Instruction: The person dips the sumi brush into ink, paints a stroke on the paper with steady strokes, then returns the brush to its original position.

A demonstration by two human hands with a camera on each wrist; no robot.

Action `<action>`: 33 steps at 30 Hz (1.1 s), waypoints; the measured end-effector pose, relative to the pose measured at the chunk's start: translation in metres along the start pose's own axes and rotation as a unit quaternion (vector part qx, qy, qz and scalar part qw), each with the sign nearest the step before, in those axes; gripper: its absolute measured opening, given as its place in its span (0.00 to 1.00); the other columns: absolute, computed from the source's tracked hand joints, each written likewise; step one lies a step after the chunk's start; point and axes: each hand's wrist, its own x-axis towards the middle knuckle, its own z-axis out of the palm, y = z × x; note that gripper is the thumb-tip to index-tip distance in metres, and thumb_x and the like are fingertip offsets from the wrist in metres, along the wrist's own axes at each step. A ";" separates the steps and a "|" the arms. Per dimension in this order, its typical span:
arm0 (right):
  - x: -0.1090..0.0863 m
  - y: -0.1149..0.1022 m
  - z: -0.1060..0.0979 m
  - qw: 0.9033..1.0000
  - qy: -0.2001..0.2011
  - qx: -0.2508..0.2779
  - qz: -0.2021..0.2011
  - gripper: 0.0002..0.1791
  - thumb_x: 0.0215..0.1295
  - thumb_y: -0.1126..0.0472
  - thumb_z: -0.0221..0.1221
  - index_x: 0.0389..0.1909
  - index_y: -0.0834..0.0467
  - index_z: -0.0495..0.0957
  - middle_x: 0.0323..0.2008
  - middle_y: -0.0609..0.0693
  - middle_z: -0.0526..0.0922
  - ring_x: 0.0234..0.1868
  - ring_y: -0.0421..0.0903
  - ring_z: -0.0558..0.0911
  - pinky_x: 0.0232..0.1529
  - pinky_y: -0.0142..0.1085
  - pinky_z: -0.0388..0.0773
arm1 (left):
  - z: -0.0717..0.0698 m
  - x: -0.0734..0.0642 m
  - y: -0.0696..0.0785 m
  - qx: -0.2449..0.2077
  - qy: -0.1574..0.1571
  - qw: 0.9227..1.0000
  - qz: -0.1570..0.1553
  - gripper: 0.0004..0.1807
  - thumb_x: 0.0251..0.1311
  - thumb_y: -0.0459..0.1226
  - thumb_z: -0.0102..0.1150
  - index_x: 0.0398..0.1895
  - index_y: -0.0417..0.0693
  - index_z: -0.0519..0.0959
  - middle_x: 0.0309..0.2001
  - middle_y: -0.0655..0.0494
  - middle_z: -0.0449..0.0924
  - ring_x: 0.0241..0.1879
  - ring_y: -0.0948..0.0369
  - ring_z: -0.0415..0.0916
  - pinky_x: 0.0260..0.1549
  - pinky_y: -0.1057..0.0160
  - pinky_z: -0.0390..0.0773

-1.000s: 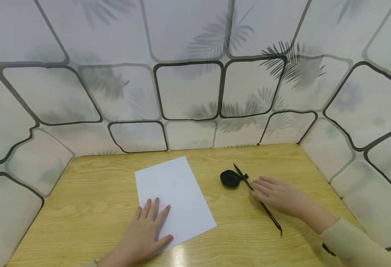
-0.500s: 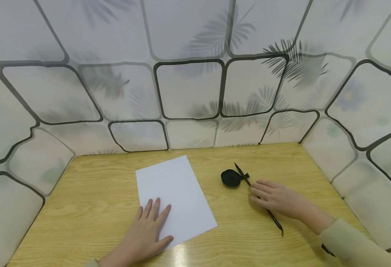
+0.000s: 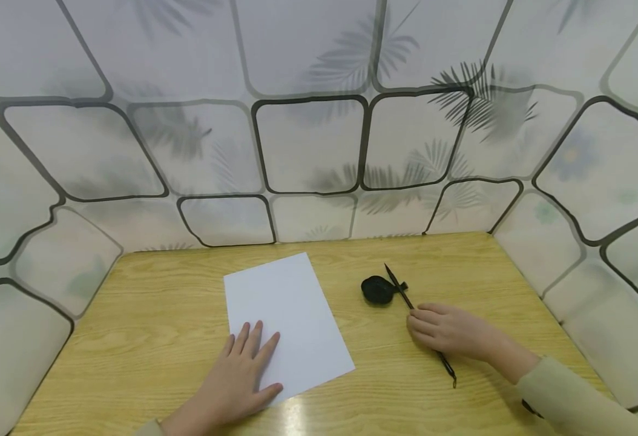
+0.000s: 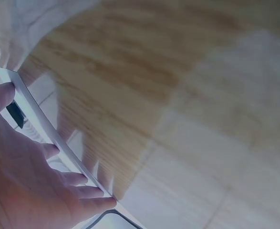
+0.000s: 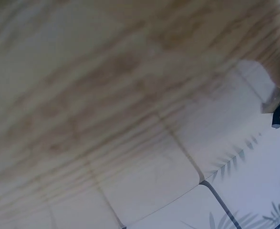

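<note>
My left hand (image 3: 232, 384) rests spread out on a blank white sheet of paper (image 3: 292, 309), covering its lower left part; the left wrist view shows the same hand (image 4: 30, 176) with its fingers along the paper's edge. On the right, a dark ink brush (image 3: 399, 289) lies slantwise, its pointed tip away from me and a small loop at its near end. My right hand (image 3: 455, 332) grips the brush by the middle of its handle, which the fingers hide. Under the brush's front end sits a small black ink dish (image 3: 376, 290) with a short stub at its side.
The wooden table (image 3: 150, 339) is backed by a patterned curtain (image 3: 308, 145) that also closes in both sides. Some table surface lies between the paper and the dish.
My right hand has moved down along the brush, and its fingers have closed round the handle. The brush's near end has swung slightly left. My left hand and the paper have stayed put.
</note>
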 end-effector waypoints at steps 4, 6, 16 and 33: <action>0.002 0.000 0.003 1.000 0.023 0.003 0.001 0.37 0.83 0.77 0.23 0.47 0.53 0.84 0.49 0.48 0.89 0.50 0.42 0.86 0.54 0.36 0.85 | 0.000 0.001 -0.001 0.000 -0.004 1.000 0.002 0.48 0.67 0.68 0.56 0.81 0.47 0.66 0.80 0.28 0.59 0.79 0.28 0.56 0.72 0.25 0.63; 0.003 0.000 0.006 1.000 0.031 0.004 0.000 0.36 0.84 0.76 0.24 0.46 0.53 0.84 0.47 0.48 0.89 0.49 0.42 0.86 0.52 0.36 0.85 | -0.001 0.001 -0.001 -0.003 -0.006 1.000 0.001 0.49 0.67 0.68 0.56 0.81 0.48 0.65 0.80 0.29 0.59 0.79 0.28 0.56 0.73 0.25 0.62; 0.008 0.001 0.008 0.998 0.056 0.010 -0.016 0.34 0.85 0.74 0.28 0.40 0.53 0.85 0.43 0.48 0.90 0.44 0.42 0.87 0.46 0.34 0.85 | -0.003 0.000 -0.002 -0.008 -0.003 1.000 0.004 0.48 0.67 0.67 0.56 0.81 0.48 0.65 0.80 0.29 0.59 0.80 0.29 0.55 0.73 0.25 0.62; 0.016 0.001 0.004 0.993 0.108 -0.006 -0.040 0.31 0.86 0.70 0.35 0.39 0.50 0.88 0.40 0.47 0.91 0.41 0.42 0.89 0.45 0.35 0.87 | -0.005 0.001 -0.005 -0.010 -0.004 1.000 0.013 0.47 0.68 0.66 0.56 0.82 0.50 0.64 0.82 0.31 0.57 0.81 0.30 0.55 0.75 0.27 0.61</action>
